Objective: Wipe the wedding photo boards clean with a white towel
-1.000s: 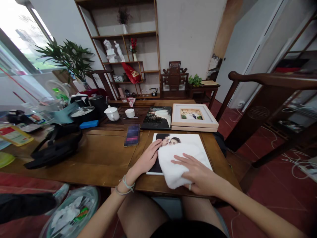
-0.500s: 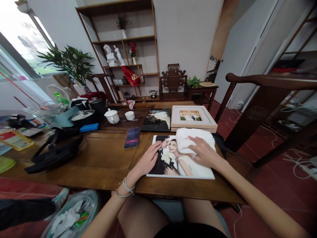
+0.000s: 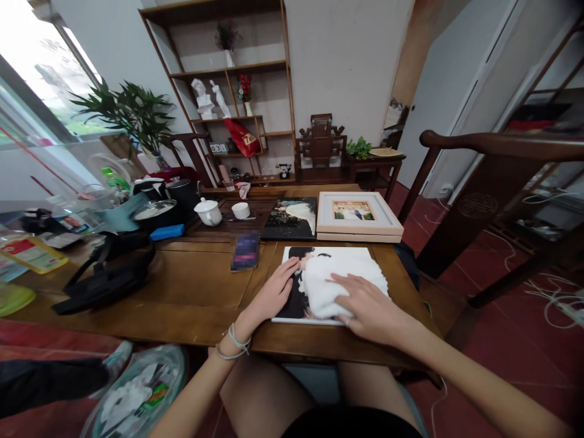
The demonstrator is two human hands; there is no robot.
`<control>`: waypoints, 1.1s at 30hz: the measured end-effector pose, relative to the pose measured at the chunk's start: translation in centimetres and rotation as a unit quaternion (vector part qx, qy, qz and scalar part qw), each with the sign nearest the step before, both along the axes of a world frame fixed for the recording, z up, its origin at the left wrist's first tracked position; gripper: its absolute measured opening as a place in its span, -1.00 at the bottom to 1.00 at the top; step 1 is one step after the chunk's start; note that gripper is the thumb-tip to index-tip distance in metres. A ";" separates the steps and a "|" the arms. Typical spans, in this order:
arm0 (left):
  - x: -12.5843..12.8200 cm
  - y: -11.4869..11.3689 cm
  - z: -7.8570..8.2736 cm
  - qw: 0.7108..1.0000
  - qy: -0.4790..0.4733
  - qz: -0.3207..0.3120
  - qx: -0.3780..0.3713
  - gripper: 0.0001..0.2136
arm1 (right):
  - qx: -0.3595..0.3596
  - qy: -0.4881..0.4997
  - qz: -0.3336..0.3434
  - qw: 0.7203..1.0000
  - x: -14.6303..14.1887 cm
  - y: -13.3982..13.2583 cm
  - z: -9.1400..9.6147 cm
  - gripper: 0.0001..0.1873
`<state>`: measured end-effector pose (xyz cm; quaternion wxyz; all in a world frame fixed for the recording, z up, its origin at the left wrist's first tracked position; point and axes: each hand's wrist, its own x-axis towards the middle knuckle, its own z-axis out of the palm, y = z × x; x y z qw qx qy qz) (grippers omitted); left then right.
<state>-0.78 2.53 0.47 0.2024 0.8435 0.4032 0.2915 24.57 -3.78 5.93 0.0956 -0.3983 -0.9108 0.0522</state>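
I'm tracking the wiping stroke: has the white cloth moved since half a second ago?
Yes: judged against the pale framed picture, the white cloth under the right hand has moved left and away from that frame.

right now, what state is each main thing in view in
photo: flat, partly covered
cloth: lying across photo
left hand: resting on photo
right hand: resting on cloth
teapot: upright, lidded
cup: upright
frames: stacked flat
dark print: flat
bin: open, rubbish inside
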 end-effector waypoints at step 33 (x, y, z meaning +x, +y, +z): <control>0.0 0.3 -0.2 1.000 -0.007 0.006 -0.001 -0.60 | 0.059 0.079 -0.093 0.991 8.6 4.9 -2.3 -0.75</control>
